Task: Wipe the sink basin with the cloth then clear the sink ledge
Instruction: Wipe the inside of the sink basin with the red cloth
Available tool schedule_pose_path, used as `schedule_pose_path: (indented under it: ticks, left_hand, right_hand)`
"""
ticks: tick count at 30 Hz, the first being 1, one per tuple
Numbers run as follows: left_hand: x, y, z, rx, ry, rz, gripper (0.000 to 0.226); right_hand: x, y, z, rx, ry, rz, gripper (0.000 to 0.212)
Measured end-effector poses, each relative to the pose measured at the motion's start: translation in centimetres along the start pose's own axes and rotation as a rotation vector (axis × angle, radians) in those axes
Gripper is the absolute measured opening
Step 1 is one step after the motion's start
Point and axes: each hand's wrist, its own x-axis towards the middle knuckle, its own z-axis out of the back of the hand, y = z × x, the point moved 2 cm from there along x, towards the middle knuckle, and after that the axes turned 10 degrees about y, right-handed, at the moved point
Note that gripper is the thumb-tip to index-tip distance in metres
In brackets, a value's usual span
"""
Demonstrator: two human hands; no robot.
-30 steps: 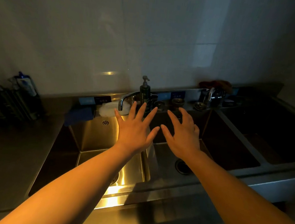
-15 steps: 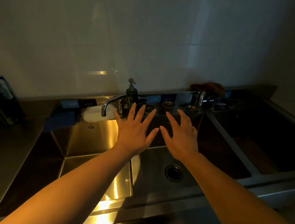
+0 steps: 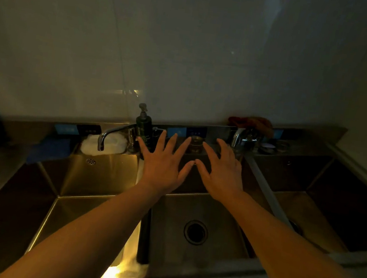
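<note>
Over the steel sink [image 3: 215, 214] I hold both arms out, palms down, fingers spread, gripping nothing. My left hand [image 3: 163, 161] and right hand [image 3: 221, 172] hover with the thumbs nearly touching, above the middle basin whose drain [image 3: 195, 232] sits at 6 o'clock from them.

For the cloth, I judge the rust-red bundle [image 3: 252, 123] on the back ledge, at 1 o'clock from my right hand, the likeliest; a white wad [image 3: 104, 143] lies at 9 o'clock behind the left faucet [image 3: 111, 135]. Either should be soft, light, limp, perhaps damp: best pinched at a bunched fold.

The pump bottle [image 3: 143, 128] at 11 o'clock looks rigid, top-heavy and possibly slick, so I would take it round the body.

Compared with a second ago, my hands reach farther toward the ledge and the view has swung right, the drain now centred.
</note>
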Motion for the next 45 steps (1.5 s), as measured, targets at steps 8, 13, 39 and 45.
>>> schedule_pose_path:
  ticks: [8, 13, 39, 45]
  left_hand:
    - [1.3, -1.0, -1.1, 0.013, 0.036, 0.036, 0.065]
    - [2.1, 0.2, -1.5, 0.0, 0.037, 0.005, 0.066]
    - [9.1, -2.5, -4.3, -0.025, 0.025, -0.31, 0.067]
    - [10.7, -6.1, -4.9, -0.032, 0.042, -0.306, 0.065]
  right_hand:
    - [1.5, -2.2, -0.7, 0.012, 0.026, 0.019, 0.057]
    - [2.6, -1.7, -1.1, 0.024, 0.035, 0.012, 0.055]
    - [4.5, -5.4, -2.1, -0.039, -0.014, -0.263, 0.057]
    - [4.9, -9.1, -0.8, -0.016, -0.021, -0.249, 0.054]
